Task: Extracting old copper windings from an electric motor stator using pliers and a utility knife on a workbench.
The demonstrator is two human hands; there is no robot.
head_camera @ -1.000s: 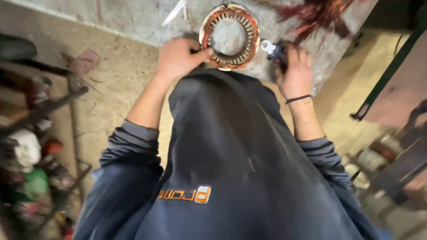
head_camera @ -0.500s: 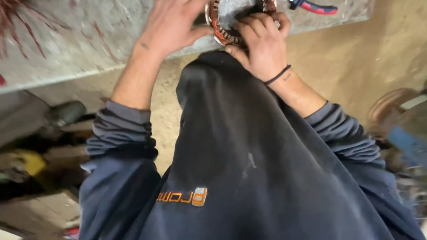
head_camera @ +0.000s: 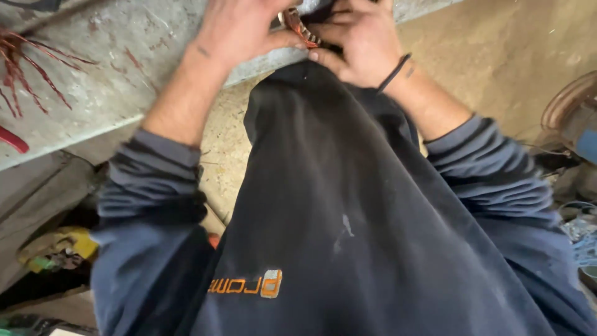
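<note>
Both hands are up at the top centre of the frame, and they're on the motor stator (head_camera: 303, 28), a round copper-wound ring of which only a sliver of its orange-striped edge shows between them. The left hand (head_camera: 239, 31) has its fingers curled together against the ring's left side, thumb pressed along the edge. The right hand (head_camera: 357, 40) folds its fingers closed over the ring's right side, a black band (head_camera: 395, 71) round the wrist. Most of the stator is cut off by the top edge or buried under the fingers.

It all sits on a grey concrete bench (head_camera: 106, 81) running across the upper left. Loose reddish copper wire strands (head_camera: 25, 68) lie on it at far left, with a red handle (head_camera: 12, 140) just below them.

The dark hoodie (head_camera: 348, 218) fills the middle and blocks most of the sandy floor (head_camera: 510, 50). It carries a small orange rectangular logo patch (head_camera: 272, 283), bottom centre. Blurred clutter with something yellow (head_camera: 59, 249) sits lower left; a round rusty part (head_camera: 569, 106) shows at the right edge.
</note>
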